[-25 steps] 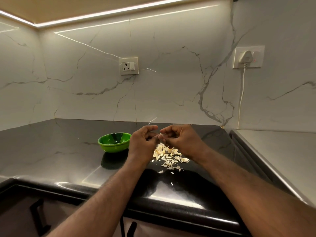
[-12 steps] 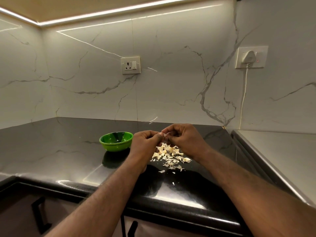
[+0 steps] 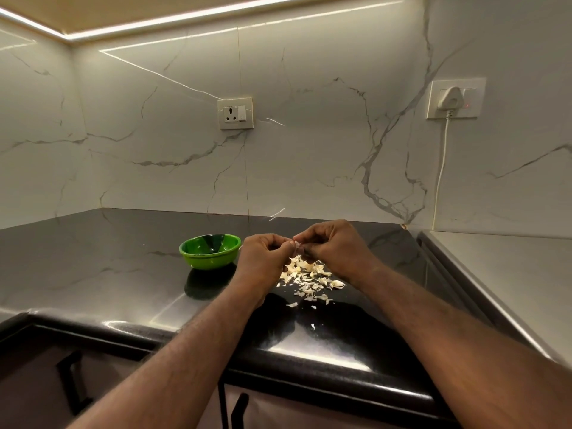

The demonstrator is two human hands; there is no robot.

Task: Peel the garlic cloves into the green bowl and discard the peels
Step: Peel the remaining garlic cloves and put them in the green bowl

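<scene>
My left hand (image 3: 263, 258) and my right hand (image 3: 332, 247) meet above the black counter, fingers curled, pinching one small pale garlic clove (image 3: 297, 244) between their fingertips. Most of the clove is hidden by the fingers. Below the hands lies a heap of pale garlic peels (image 3: 309, 275) on the counter, with a few stray flakes nearer to me. A green bowl (image 3: 210, 250) stands just left of my left hand; its inside looks dark and I cannot make out its contents.
The black glossy counter (image 3: 108, 274) runs into a corner on the left. A steel surface (image 3: 510, 274) adjoins on the right. A wall socket (image 3: 235, 113) and a plugged white cable (image 3: 441, 168) sit on the marble backsplash. Cabinet handles (image 3: 71, 382) are below the front edge.
Both hands stay together over the peel heap, the fingers working at the clove with small shifts. The bowl and peels have not moved.
</scene>
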